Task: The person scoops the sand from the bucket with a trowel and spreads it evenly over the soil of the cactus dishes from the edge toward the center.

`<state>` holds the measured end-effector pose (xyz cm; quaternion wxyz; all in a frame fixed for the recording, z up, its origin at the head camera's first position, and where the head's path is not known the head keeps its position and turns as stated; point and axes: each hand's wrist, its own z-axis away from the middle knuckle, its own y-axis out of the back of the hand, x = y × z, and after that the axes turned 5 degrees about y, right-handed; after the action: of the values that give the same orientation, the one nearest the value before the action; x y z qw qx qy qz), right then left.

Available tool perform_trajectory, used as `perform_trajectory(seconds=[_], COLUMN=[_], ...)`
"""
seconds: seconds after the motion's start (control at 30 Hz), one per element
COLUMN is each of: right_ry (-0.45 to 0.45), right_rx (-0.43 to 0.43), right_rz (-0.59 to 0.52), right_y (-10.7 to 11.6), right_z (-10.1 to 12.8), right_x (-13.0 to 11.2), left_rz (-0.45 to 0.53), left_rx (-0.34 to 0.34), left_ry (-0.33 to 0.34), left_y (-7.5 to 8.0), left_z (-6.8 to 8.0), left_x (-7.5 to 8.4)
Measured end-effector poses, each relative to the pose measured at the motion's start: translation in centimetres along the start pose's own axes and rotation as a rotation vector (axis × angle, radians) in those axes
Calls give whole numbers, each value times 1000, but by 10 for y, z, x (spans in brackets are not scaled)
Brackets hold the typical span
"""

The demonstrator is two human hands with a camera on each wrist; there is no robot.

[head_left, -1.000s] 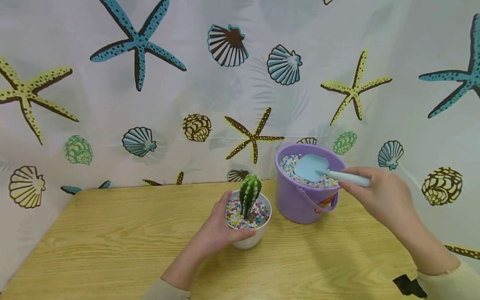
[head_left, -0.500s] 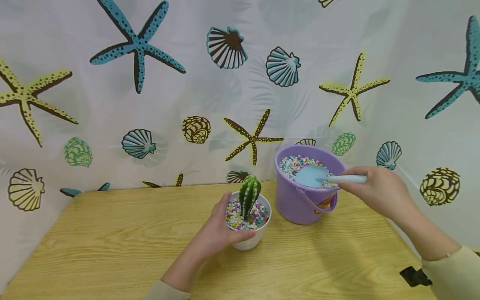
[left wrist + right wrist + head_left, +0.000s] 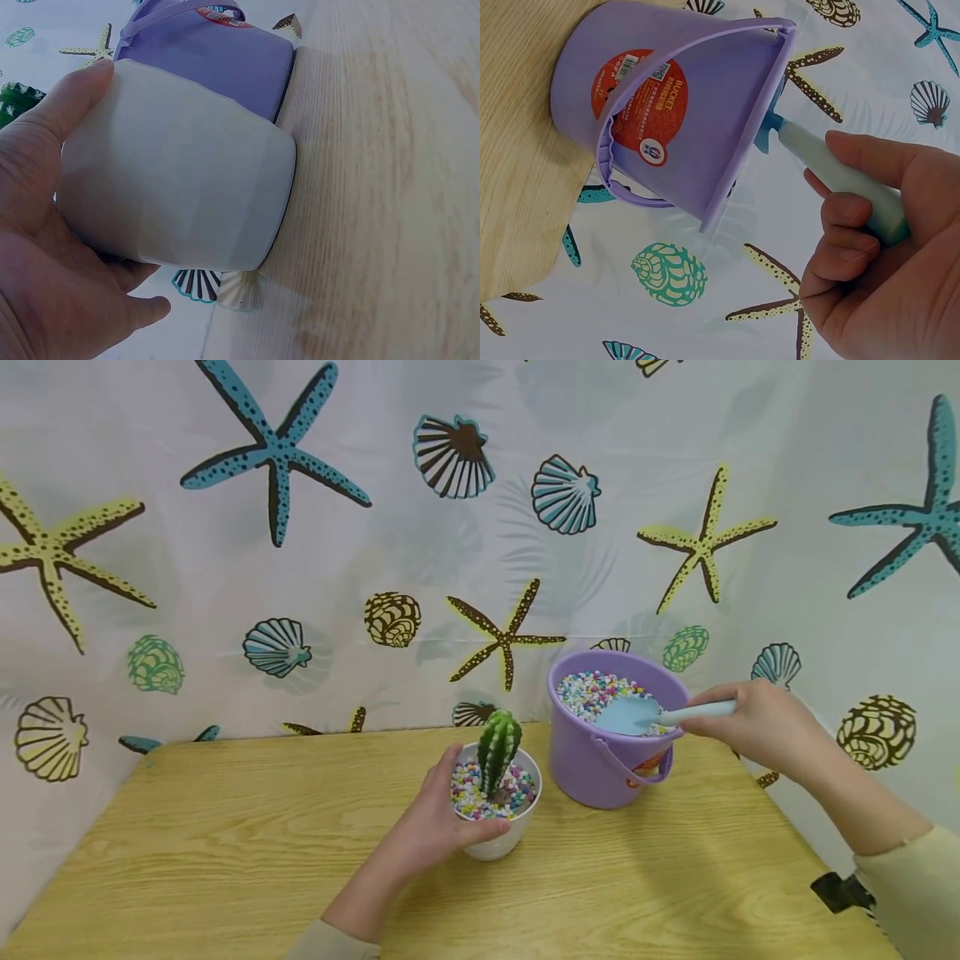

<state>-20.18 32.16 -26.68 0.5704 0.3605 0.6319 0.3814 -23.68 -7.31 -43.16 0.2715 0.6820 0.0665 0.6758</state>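
A white pot [image 3: 501, 839] [image 3: 180, 180] with a green cactus [image 3: 498, 747] and coloured pebbles stands on the wooden table [image 3: 225, 852]. My left hand [image 3: 431, 822] [image 3: 45, 247] grips the pot's side, thumb along its rim. Right of the pot stands a purple bucket [image 3: 600, 760] [image 3: 682, 97] filled with coloured pebbles [image 3: 588, 689]. My right hand [image 3: 757, 722] [image 3: 877, 255] holds a light blue shovel [image 3: 637, 714] by its handle [image 3: 832, 176], with the blade lying in the bucket's pebbles.
A sheet printed with starfish and shells [image 3: 300, 527] hangs behind and to the right of the table. The bucket's handle [image 3: 622, 191] hangs down its front over a red label [image 3: 641, 101]. A black object [image 3: 840, 893] shows at my right sleeve.
My right hand has drawn right and up a little, tilting the shovel's blade down into the bucket's pebbles. The left hand and pot have stayed still.
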Motion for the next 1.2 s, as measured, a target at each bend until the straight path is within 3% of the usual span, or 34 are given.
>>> perform_trajectory(seconds=[0.5, 1.2], right_ry=[-31, -20], right_rx=[-44, -20], right_rz=[8, -30], right_y=[5, -23], right_z=[-13, -25], right_x=[0, -6], left_rz=[2, 9], left_rx=[-2, 7], left_ry=[0, 17], left_y=[0, -2], left_z=[0, -1], left_x=[6, 2])
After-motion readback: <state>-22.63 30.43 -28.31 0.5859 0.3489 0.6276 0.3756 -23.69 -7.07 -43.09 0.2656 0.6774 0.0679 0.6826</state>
